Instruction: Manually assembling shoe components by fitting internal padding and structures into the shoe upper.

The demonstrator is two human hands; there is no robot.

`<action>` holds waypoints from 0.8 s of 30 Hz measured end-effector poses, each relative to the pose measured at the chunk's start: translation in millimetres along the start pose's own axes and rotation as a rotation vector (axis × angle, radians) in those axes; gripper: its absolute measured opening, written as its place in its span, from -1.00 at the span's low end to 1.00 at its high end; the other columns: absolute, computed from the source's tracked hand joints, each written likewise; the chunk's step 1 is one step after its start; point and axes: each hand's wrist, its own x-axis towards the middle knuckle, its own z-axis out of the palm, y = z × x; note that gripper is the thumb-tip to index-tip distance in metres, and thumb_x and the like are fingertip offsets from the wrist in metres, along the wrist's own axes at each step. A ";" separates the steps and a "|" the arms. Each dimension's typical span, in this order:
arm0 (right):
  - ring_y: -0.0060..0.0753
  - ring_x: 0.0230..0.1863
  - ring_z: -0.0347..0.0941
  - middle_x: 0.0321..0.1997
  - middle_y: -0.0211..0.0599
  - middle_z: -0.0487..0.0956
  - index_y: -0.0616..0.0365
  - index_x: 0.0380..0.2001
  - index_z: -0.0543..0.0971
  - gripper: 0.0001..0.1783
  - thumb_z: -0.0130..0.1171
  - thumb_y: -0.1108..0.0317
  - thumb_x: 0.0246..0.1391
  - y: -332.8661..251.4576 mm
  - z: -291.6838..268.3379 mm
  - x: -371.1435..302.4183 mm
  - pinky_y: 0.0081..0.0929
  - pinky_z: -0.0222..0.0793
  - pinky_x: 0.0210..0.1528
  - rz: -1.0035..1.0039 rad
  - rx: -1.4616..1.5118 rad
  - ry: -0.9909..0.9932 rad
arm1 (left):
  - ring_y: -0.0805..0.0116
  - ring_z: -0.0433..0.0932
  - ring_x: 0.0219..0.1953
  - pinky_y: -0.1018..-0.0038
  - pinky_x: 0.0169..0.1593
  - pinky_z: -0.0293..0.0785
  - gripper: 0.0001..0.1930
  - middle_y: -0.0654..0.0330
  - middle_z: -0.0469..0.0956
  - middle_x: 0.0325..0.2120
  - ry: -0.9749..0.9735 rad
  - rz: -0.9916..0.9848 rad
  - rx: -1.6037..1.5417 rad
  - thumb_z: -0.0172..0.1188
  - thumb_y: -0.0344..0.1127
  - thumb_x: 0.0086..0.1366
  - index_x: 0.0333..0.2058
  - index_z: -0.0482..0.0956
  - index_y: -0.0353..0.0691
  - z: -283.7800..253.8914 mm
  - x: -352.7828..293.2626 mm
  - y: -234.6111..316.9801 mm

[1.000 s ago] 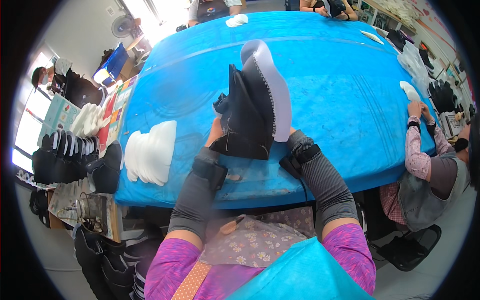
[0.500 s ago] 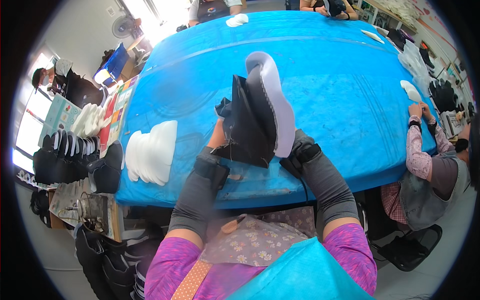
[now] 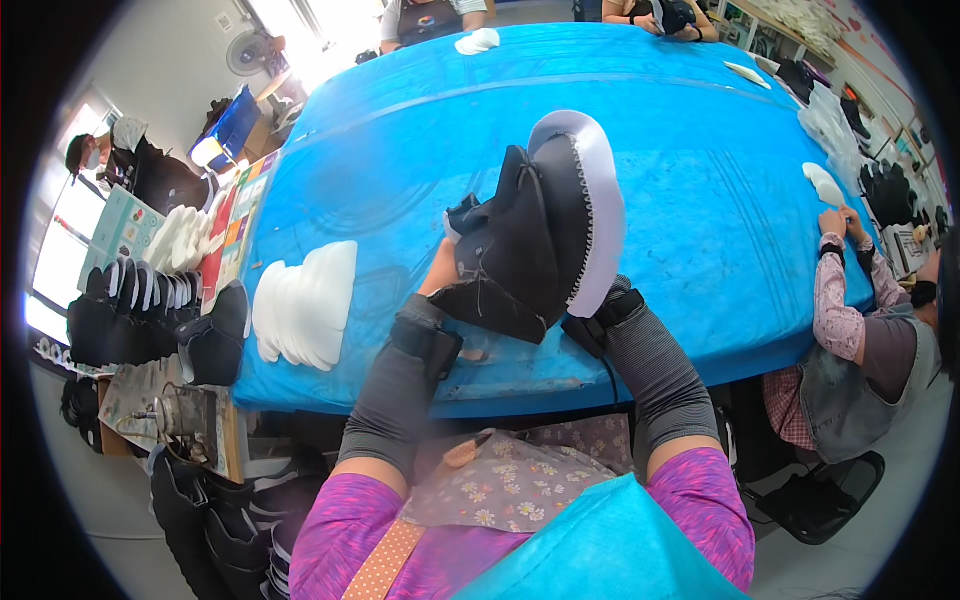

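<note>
Black shoe upper [image 3: 520, 235], white-edged: one, centre of frame, above blue counter [image 3: 700, 210]. Left hand [image 3: 441, 268]: fingers closed on its left side, tips hidden. Right hand: hidden behind it, grip cannot be told. White sole-shaped pieces [image 3: 305, 305]: overlapping, left of frame.

No readable words, numbers or signs show on anything here.

purple sleeves [image 3: 705, 510], grey arm covers [image 3: 657, 370], floral apron [image 3: 515, 483]
</note>
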 end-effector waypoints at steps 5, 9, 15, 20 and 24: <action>-0.59 -0.17 0.46 -0.14 -0.31 0.61 0.26 -0.07 0.53 -0.69 0.12 0.38 0.13 -3.5 -1.3 -4.6 -0.50 0.40 -0.10 0.021 0.011 0.007 | 0.38 0.53 -0.06 0.41 -0.01 0.49 -0.55 0.11 0.54 -0.07 -0.003 -0.108 -0.470 0.21 -0.48 0.19 0.07 0.39 -0.38 11.8 -1.1 3.4; -0.59 -0.17 0.46 -0.14 -0.32 0.60 0.26 -0.07 0.53 -0.70 0.12 0.38 0.14 -7.3 -4.2 -8.5 -0.50 0.40 -0.10 0.035 0.029 0.014 | 0.44 0.55 -0.14 0.47 -0.07 0.52 -0.67 0.17 0.55 -0.12 -0.011 -0.031 -0.170 0.09 -0.55 0.24 0.00 0.45 -0.39 16.1 -3.1 26.6; -0.60 -0.17 0.46 -0.14 -0.33 0.60 0.26 -0.07 0.53 -0.70 0.11 0.38 0.14 -9.3 2.4 -10.1 -0.51 0.40 -0.10 0.053 0.067 -0.001 | 0.51 0.55 -0.26 0.55 -0.20 0.52 -0.71 0.19 0.58 -0.20 0.048 -0.347 -0.972 0.07 -0.54 0.24 -0.04 0.48 -0.38 13.0 -0.4 3.7; -0.60 -0.17 0.46 -0.14 -0.35 0.60 0.26 -0.08 0.53 -0.70 0.11 0.39 0.14 -13.4 4.3 -11.5 -0.52 0.40 -0.11 0.064 0.087 -0.011 | 0.36 0.57 -0.17 0.43 -0.14 0.53 -0.71 0.17 0.59 -0.17 -0.039 -0.041 -0.330 0.05 -0.49 0.28 -0.02 0.48 -0.36 6.6 0.4 -6.8; -0.61 -0.17 0.46 -0.14 -0.36 0.60 0.27 -0.08 0.53 -0.71 0.11 0.39 0.14 -15.5 6.4 -9.4 -0.53 0.40 -0.11 0.065 0.115 -0.020 | 0.44 0.56 -0.24 0.47 -0.21 0.50 -0.75 0.18 0.61 -0.23 0.046 0.075 -0.384 0.10 -0.49 0.23 -0.10 0.52 -0.37 10.3 -0.2 -14.2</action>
